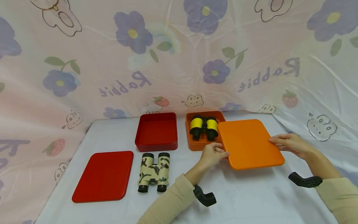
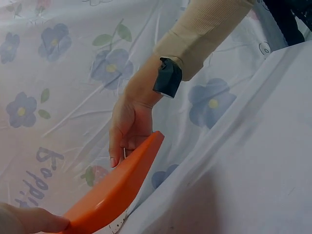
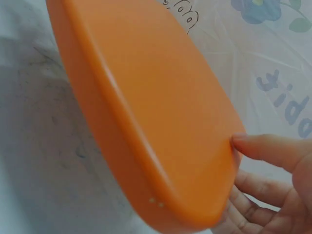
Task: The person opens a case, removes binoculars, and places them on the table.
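Note:
An orange lid (image 1: 250,144) is held above the table, tilted, its left edge overlapping the right side of an orange box (image 1: 195,146). My left hand (image 1: 212,154) grips its near left edge, thumb on top. At the opposite edge my right hand (image 1: 293,144) pinches it; in the right wrist view the thumb (image 3: 268,148) lies on the top face and the fingers are beneath. Inside the orange box lie black and yellow binoculars (image 1: 212,124). In the left wrist view the lid (image 2: 117,185) appears edge-on between both hands.
A red box (image 1: 156,146) stands left of the orange one. In front of it, camouflage-patterned binoculars (image 1: 153,172) lie on the white table (image 1: 251,199). A red lid (image 1: 103,177) lies flat at the left. A printed curtain (image 1: 173,62) hangs behind the table.

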A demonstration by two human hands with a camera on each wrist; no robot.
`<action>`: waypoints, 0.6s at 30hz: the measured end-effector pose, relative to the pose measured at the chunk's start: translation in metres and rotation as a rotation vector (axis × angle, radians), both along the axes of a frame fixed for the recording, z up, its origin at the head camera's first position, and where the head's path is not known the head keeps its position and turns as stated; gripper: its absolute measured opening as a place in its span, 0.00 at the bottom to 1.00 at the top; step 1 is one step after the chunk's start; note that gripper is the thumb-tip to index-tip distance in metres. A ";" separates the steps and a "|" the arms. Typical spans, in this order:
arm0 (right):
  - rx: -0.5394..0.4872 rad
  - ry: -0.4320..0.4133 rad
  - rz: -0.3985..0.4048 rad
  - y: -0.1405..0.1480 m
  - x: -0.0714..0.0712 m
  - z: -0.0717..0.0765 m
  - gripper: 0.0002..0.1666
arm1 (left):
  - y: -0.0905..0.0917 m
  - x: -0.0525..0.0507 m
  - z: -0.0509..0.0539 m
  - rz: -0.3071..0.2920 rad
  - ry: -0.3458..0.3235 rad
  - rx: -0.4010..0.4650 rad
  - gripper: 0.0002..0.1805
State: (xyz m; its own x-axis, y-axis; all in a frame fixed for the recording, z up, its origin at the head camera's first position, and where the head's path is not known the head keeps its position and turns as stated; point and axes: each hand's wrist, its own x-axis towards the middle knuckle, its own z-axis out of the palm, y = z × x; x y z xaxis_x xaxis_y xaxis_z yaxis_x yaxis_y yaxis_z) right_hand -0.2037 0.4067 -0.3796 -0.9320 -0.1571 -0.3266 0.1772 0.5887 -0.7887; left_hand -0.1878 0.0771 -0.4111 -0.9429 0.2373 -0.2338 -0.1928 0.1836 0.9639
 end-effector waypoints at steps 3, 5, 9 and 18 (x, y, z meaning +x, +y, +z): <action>0.011 0.000 -0.014 0.003 0.001 -0.001 0.19 | 0.003 0.001 0.001 -0.005 0.001 -0.006 0.17; 0.004 -0.006 -0.022 0.006 0.002 -0.002 0.16 | 0.005 0.002 0.001 -0.008 0.004 -0.011 0.18; -0.024 -0.025 -0.031 0.014 0.005 -0.007 0.11 | 0.010 0.005 0.000 -0.015 0.006 -0.033 0.18; -0.139 -0.080 -0.063 0.029 0.014 -0.015 0.17 | 0.022 0.011 -0.003 -0.021 0.019 -0.040 0.18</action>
State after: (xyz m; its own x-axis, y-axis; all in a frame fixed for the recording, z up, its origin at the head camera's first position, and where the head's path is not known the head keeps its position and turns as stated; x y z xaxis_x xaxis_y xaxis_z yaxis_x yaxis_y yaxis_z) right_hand -0.1901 0.4356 -0.3948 -0.9134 -0.1480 -0.3791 0.2756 0.4606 -0.8437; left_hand -0.1765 0.0995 -0.4144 -0.9421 0.2479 -0.2258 -0.1703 0.2262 0.9591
